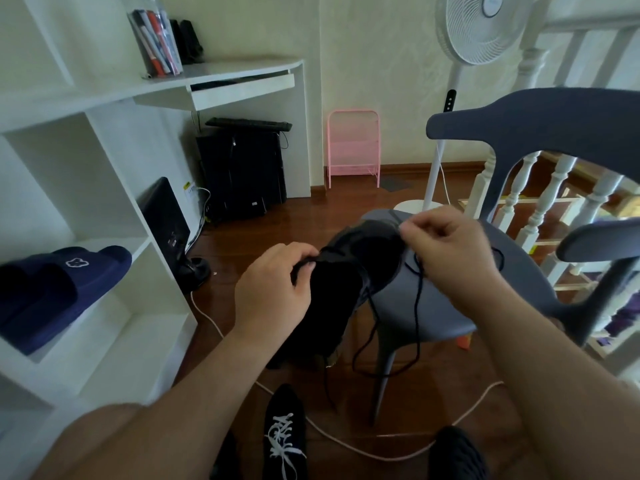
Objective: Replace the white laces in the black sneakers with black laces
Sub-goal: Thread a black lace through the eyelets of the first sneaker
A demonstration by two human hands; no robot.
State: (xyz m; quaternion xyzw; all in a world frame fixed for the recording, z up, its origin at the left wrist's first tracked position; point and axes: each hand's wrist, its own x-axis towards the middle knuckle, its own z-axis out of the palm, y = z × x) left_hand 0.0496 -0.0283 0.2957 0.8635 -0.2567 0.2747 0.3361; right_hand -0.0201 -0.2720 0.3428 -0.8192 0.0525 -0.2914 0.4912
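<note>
A black sneaker [343,271] leans on the front edge of a grey-blue chair [433,306], its toe pointing down. My left hand [273,292] grips its left side near the eyelets. My right hand [446,247] pinches a black lace [417,317] above the shoe's opening; the lace hangs in long loops down past the seat. A second black sneaker [285,431] with white laces [284,441] stands on the floor below. A loose white lace [346,441] trails across the floor.
White shelves [104,237] stand at the left with navy slippers [59,289] on one. A desk with computer gear [242,168], a pink rack [353,147], a standing fan [474,29] and a white stair railing [540,209] lie beyond the chair. Another dark shoe [453,452] shows at the bottom right.
</note>
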